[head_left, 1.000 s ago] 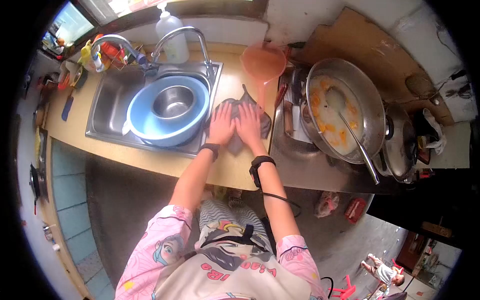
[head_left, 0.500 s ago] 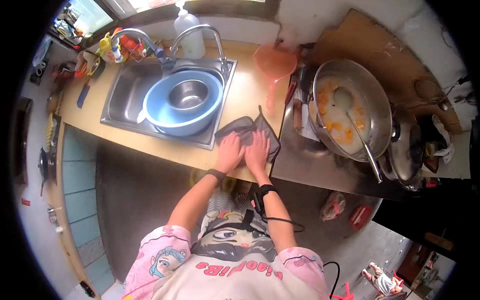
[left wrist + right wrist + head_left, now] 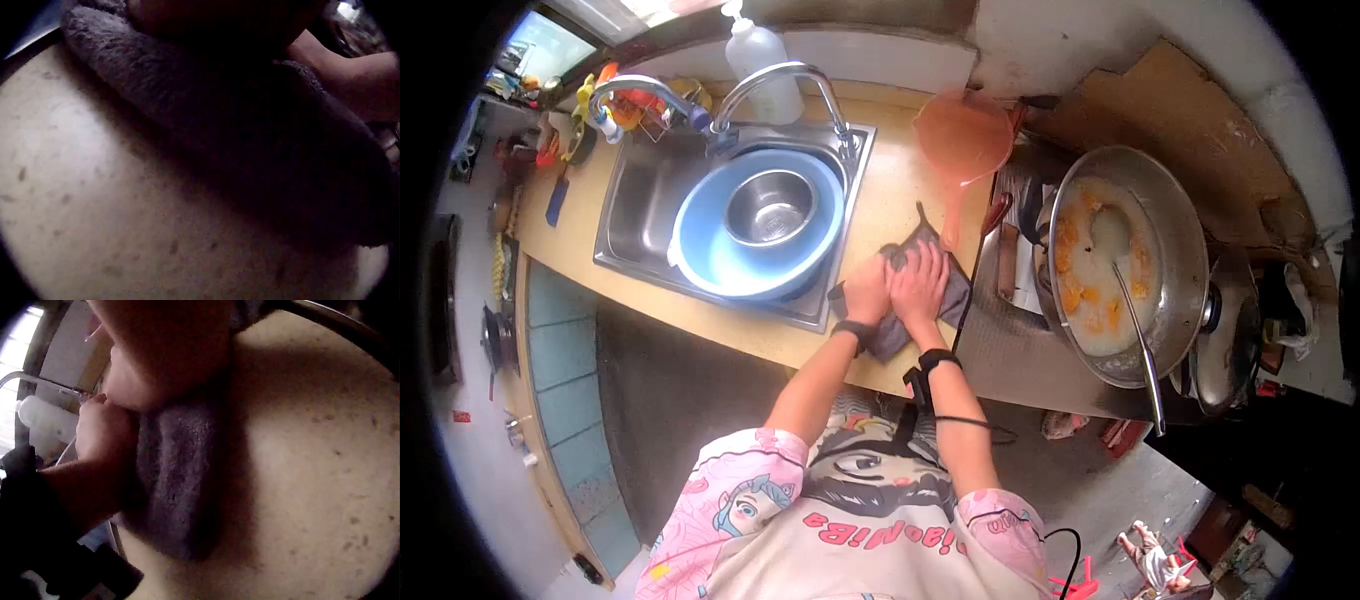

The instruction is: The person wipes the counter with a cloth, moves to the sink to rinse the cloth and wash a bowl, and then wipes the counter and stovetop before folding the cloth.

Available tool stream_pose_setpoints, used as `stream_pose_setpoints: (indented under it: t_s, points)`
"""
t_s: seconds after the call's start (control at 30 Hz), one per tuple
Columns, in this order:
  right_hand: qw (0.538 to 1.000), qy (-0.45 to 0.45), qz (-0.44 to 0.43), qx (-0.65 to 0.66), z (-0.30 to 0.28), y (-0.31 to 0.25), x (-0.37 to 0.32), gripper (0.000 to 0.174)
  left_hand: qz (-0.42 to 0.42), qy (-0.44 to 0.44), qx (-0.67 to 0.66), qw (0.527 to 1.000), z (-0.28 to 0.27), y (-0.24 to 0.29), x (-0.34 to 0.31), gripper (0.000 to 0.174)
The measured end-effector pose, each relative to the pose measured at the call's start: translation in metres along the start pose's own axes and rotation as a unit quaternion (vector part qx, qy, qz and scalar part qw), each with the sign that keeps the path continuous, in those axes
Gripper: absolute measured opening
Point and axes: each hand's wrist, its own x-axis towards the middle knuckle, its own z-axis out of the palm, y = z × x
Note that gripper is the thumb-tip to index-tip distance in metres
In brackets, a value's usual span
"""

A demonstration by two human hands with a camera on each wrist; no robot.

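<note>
One rumpled cloth lies on the tabletop between sink and pan, under both hands. Right hand: fingers extended, pressing; left hand: finger curl I cannot tell. Probably light, soft, best held by its edges; no clear long axis, one corner pointing wallward.

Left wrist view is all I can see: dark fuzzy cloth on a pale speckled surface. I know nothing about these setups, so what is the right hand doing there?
Observer: In the head view, the right hand lies on the gray cloth, its fingers stretched forward.
Visitor: Neat! What's over at the sink?
Observer: A metal bowl sits inside a blue basin there.
Visitor: And off to the person's right?
Observer: A wide pan with a ladle in pale liquid with orange pieces.
</note>
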Motion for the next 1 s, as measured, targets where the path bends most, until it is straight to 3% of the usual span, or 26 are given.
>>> stream_pose_setpoints:
  t_s: [0.5, 0.63, 0.83, 0.9, 0.93, 0.97, 1.0]
  points:
    - [0.999, 0.025, 0.021, -0.015, 0.013, 0.004, 0.03, 0.028, -0.013, -0.028, -0.01, 0.999, 0.005, 0.002, 0.033, 0.015]
    - [0.999, 0.031, 0.023, -0.014, 0.013, 0.005, 0.031, 0.027, 0.067, -0.093, -0.039, 0.993, -0.003, -0.005, 0.037, 0.018]
    - [0.999, 0.051, 0.012, -0.011, 0.018, 0.009, 0.029, 0.025, 0.044, -0.147, -0.057, 0.986, -0.021, -0.009, 0.031, 0.02]
    - [0.997, 0.072, -0.002, -0.021, 0.021, 0.01, 0.026, 0.023, 0.087, -0.21, -0.093, 0.969, -0.037, -0.015, 0.027, 0.027]
    - [0.999, 0.05, -0.005, -0.019, 0.02, 0.012, 0.023, 0.026, 0.075, -0.279, -0.11, 0.951, -0.052, -0.014, 0.024, 0.046]
    - [0.998, 0.054, -0.008, -0.016, 0.018, 0.012, 0.019, 0.026, 0.075, -0.275, -0.106, 0.953, -0.057, -0.017, 0.017, 0.046]
    - [0.998, 0.047, -0.028, -0.016, 0.017, 0.013, 0.014, 0.03, 0.134, -0.279, -0.096, 0.946, -0.059, -0.021, 0.009, 0.053]
